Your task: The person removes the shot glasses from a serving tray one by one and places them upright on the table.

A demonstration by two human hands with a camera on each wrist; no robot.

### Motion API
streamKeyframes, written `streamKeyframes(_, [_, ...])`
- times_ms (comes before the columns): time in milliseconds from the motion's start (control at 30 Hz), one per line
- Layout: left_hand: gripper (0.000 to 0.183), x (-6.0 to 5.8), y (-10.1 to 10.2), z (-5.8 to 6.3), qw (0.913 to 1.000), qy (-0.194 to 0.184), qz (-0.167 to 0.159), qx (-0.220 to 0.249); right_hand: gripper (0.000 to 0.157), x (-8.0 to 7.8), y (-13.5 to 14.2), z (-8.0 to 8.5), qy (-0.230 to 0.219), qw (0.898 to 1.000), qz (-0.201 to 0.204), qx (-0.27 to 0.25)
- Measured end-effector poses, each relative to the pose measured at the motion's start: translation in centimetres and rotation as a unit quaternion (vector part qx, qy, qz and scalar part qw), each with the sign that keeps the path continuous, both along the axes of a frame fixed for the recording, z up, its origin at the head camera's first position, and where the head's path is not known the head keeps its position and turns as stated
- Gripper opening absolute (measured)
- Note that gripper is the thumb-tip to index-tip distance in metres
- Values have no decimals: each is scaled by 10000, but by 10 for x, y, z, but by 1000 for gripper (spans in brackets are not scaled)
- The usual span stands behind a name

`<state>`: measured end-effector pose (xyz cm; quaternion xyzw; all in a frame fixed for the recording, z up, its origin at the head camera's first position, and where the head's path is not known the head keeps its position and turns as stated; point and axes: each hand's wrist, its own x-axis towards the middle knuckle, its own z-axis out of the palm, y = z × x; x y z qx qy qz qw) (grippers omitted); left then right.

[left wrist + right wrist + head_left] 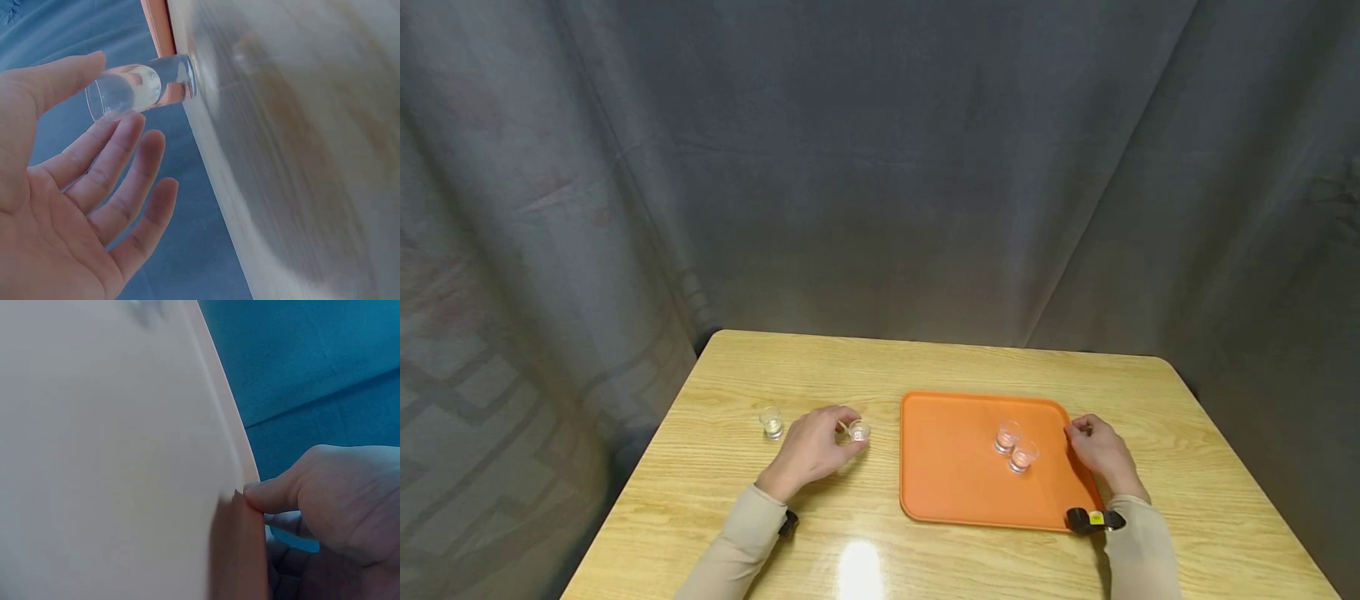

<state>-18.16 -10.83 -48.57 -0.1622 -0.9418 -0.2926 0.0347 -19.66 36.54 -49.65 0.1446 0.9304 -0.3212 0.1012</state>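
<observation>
A small clear shot glass [860, 431] stands on the table left of the tray. My left hand [816, 446] holds it between thumb and fingertips near the rim; the other fingers spread loosely in the left wrist view. The glass [144, 86] has a thick base, which meets the tabletop. At the orange tray [955, 492], my right hand [1101, 454] grips the right edge, thumb on the rim in the right wrist view and the other fingers partly hidden outside it. On the tray, two more shot glasses, one [1007, 437] and another [1022, 457], stand close together.
Another shot glass [771, 422] stands on the wooden table [790, 358], left of my left hand. Grey curtains [880, 167] hang behind the table and at its sides.
</observation>
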Motion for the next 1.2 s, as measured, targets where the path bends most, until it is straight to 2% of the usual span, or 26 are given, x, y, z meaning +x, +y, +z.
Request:
streamKeyframes(700, [35,12,-34,0,9993,46,359,-92,46,0,-1,-1,-20,9999,-83,-131])
streamKeyframes(1200, [33,25,-62,2,9983,-157,567,-22,47,1,-1,0,-48,9999,-117,-97])
